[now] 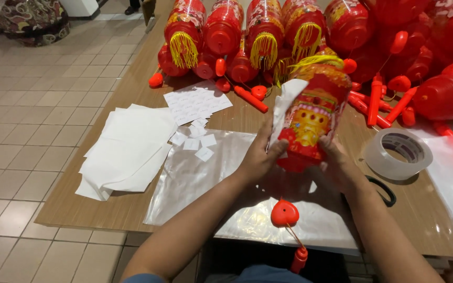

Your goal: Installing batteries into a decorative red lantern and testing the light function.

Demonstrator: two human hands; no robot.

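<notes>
A red lantern [313, 112] with gold decoration and a yellow fringe on top is held tilted above the table, between both hands. My left hand [258, 157] grips its left side and pinches a white sheet of paper [285, 105] against it. On the lantern's lower right side, my right hand [336, 167] is closed around it. A red heart-shaped piece [284, 214] on a thin stick hangs below the lantern, ending in a red handle [300, 259].
Many red lanterns [263, 31] crowd the back of the wooden table [100, 204]. A tape roll [398, 153] and black scissors [384, 189] lie at right. Clear plastic bags [195, 173], white paper sheets [132, 149] and small white labels [197, 102] lie at left. Loose red sticks [250, 98] lie among the lanterns.
</notes>
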